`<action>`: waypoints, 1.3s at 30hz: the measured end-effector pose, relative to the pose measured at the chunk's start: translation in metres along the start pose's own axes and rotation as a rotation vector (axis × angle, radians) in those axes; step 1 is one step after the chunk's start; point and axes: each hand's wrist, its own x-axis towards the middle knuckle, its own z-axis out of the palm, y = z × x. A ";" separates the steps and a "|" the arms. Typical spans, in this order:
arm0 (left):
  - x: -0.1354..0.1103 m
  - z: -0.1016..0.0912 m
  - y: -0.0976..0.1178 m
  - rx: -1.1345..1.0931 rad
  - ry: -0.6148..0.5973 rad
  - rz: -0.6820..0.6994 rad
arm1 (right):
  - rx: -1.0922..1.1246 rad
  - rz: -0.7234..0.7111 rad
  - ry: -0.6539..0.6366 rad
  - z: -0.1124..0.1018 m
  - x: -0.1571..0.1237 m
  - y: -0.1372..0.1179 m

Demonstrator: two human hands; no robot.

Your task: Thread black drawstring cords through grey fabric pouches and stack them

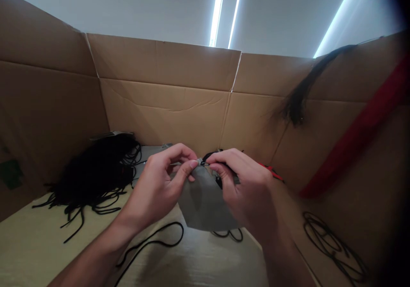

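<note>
A matte grey fabric panel (pixel 203 203), flat and soft with a curved lower edge, hangs between the two hands above the table (pixel 38 231). The left hand (pixel 156 188) has a closed grip, thumb and forefinger pinching the panel's upper edge. The right hand (pixel 246 188) has a closed grip on a thin black cord (pixel 209 155), whose loop meets the panel at a tiny pale fitting (pixel 201 162), too small to make out; the fingers hide the join. Behind the hands lies a flat grey stack (pixel 150 154), partly hidden. A tangled heap of black cords (pixel 96 171) sits at left, a loose cord (pixel 156 240) lies below the hands, and a coiled cord (pixel 329 244) rests at right. Corrugated cardboard walls (pixel 160 107) surround them, bearing a red strap (pixel 361 137) and a dark fibrous tuft (pixel 297 99), cut off at the frame's dark edge.
</note>
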 end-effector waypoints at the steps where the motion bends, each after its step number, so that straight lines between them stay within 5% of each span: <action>1: 0.000 0.000 0.000 0.007 0.001 0.001 | -0.001 -0.006 -0.001 0.000 0.000 0.000; 29: -0.002 0.003 -0.004 0.133 -0.003 0.020 | -0.022 0.042 -0.084 -0.002 -0.003 -0.001; 39: 0.001 -0.005 -0.001 0.219 -0.044 -0.051 | 0.004 -0.150 -0.149 0.001 -0.007 0.007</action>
